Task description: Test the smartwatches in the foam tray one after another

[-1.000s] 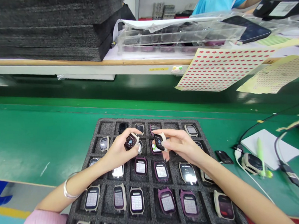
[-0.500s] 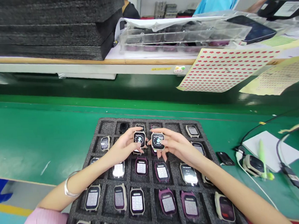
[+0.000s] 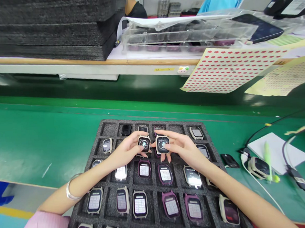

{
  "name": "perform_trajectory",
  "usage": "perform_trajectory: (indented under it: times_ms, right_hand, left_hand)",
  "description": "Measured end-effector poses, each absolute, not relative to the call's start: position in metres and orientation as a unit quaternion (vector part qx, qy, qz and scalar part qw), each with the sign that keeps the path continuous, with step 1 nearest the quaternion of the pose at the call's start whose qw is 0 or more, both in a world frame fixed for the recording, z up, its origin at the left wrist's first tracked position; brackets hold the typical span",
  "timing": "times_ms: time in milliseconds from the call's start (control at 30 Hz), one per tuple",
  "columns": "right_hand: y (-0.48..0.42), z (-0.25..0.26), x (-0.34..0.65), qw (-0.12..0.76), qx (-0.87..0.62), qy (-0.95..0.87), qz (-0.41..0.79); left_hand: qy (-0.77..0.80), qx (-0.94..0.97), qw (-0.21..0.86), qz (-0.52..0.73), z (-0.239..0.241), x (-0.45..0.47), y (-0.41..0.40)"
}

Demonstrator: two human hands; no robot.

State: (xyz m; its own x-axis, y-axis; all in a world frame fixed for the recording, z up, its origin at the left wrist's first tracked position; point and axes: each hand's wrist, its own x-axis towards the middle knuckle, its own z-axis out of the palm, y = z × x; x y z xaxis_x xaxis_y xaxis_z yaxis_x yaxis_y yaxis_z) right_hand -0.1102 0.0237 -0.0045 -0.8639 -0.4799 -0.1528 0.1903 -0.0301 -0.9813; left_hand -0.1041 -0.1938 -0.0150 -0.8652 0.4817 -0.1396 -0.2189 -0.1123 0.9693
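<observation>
Between the fingers of my left hand is a light-framed smartwatch, its lit screen facing me and my thumb on the lower screen. A second light-framed smartwatch is gripped in my right hand, with that thumb also over its screen. Both are strapless and held side by side, slightly apart. Beneath them lies a dark foam tray whose compartments hold several watch cases, some purple like this purple watch, others light like this beige watch. Many of their screens are lit.
Black foam slabs and clear plastic trays stand on the shelf above. A sticker sheet hangs from its edge. To the right lie white paper, a green pen, cables and another watch. A person is behind.
Both hands have shifted very slightly, with the two watches a little to the right. My grip on each watch stays the same.
</observation>
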Motion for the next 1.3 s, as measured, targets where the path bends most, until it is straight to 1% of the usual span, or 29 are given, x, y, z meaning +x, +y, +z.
perform_trajectory:
  times_ms: [233, 400, 500, 567, 667, 767, 867, 967, 1100, 1300]
  right_hand:
    - [0.024, -0.003, -0.109, 0.222, -0.119, 0.690, -0.678]
    - [0.024, -0.004, -0.106, 0.242, -0.151, 0.681, -0.675]
    - [0.028, -0.004, -0.110, 0.246, -0.154, 0.700, -0.652]
    - [0.037, -0.004, -0.119, 0.219, -0.154, 0.737, -0.621]
    - [0.056, -0.005, -0.138, 0.142, -0.132, 0.807, -0.558]
    - [0.074, -0.009, -0.155, 0.146, -0.100, 0.847, -0.501]
    - [0.081, -0.015, -0.161, 0.142, -0.099, 0.857, -0.485]
    - [0.080, -0.020, -0.162, 0.105, -0.122, 0.871, -0.465]
    - [0.079, -0.026, -0.164, 0.026, -0.158, 0.893, -0.421]
    - [0.082, -0.031, -0.166, -0.035, -0.270, 0.922, -0.275]
  left_hand:
    - [0.621, 0.113, 0.237, 0.739, -0.015, -0.104, -0.194]
    - [0.629, 0.102, 0.215, 0.740, -0.015, -0.106, -0.195]
    - [0.633, 0.092, 0.200, 0.742, -0.015, -0.107, -0.196]
    - [0.629, 0.095, 0.198, 0.746, -0.015, -0.108, -0.196]
    - [0.619, 0.102, 0.198, 0.753, -0.014, -0.108, -0.195]
    - [0.618, 0.097, 0.197, 0.755, -0.012, -0.107, -0.195]
    - [0.619, 0.089, 0.196, 0.755, -0.012, -0.107, -0.195]
    - [0.616, 0.089, 0.196, 0.758, -0.014, -0.108, -0.196]
    - [0.615, 0.080, 0.198, 0.759, -0.014, -0.109, -0.195]
    - [0.618, 0.077, 0.190, 0.759, -0.013, -0.109, -0.197]
